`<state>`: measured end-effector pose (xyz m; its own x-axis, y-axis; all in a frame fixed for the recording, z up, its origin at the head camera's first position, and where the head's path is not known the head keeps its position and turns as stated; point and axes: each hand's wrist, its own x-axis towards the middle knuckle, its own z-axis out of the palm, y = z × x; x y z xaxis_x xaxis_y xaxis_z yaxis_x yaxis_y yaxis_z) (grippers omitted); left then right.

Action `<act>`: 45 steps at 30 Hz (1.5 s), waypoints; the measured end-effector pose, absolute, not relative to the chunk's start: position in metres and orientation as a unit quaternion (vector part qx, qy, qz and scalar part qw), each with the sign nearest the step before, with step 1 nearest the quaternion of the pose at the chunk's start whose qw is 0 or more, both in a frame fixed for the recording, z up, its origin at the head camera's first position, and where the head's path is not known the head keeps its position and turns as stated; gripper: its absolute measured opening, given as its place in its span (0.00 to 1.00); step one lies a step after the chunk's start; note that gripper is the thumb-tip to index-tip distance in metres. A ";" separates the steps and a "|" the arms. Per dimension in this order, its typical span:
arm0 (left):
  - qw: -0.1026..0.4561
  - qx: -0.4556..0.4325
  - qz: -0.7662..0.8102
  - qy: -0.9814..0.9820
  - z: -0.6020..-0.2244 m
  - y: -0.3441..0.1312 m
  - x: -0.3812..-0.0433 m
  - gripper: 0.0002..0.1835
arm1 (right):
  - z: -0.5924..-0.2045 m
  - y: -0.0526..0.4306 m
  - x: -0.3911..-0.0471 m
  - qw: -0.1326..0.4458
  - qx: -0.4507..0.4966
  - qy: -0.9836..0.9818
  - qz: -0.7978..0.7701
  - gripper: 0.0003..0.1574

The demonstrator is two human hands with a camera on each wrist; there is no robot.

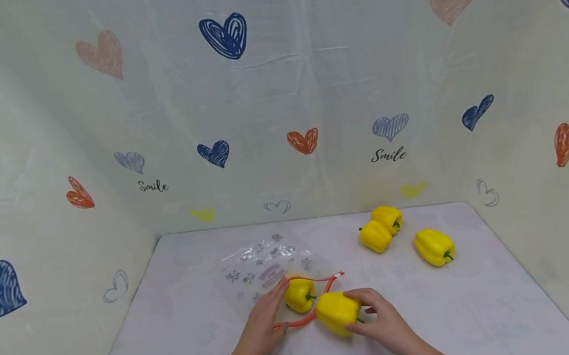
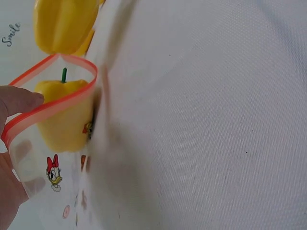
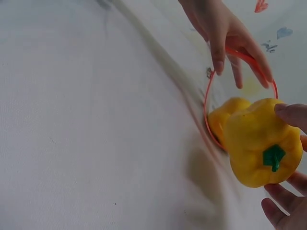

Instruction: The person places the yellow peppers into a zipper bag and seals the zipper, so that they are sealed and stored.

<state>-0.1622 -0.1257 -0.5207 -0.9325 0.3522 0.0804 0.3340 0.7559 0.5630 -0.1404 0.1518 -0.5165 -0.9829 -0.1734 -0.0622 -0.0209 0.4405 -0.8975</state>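
A clear plastic zip bag (image 1: 261, 262) with a red-orange rim and printed cartoon figures lies with its mouth spread toward the person. One yellow bell pepper (image 2: 64, 115) is inside, its green stem toward the opening. My left hand (image 1: 264, 321) holds the bag's rim, the thumb (image 2: 26, 99) over the red edge. Between the thumb and fingers of my right hand (image 1: 385, 319) is a second yellow bell pepper (image 3: 261, 141), held right at the bag's mouth. Its green stem points back toward the right hand.
Several more yellow bell peppers are on the white table (image 1: 173, 317): two touch each other at the back right, and another pepper (image 1: 435, 247) lies apart, further right. A pale curtain (image 1: 272, 93) printed with hearts surrounds the table's back and sides.
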 end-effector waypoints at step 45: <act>0.005 0.200 0.312 0.929 -0.523 -0.121 -0.153 0.49 | -0.532 0.121 -0.158 0.091 -0.039 0.829 -0.550 0.38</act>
<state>-0.1531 -0.1206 -0.5232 -0.9199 0.3749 0.1149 0.3682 0.7252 0.5818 -0.1580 0.1208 -0.5320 -0.9802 -0.1661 -0.1081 0.0352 0.3910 -0.9197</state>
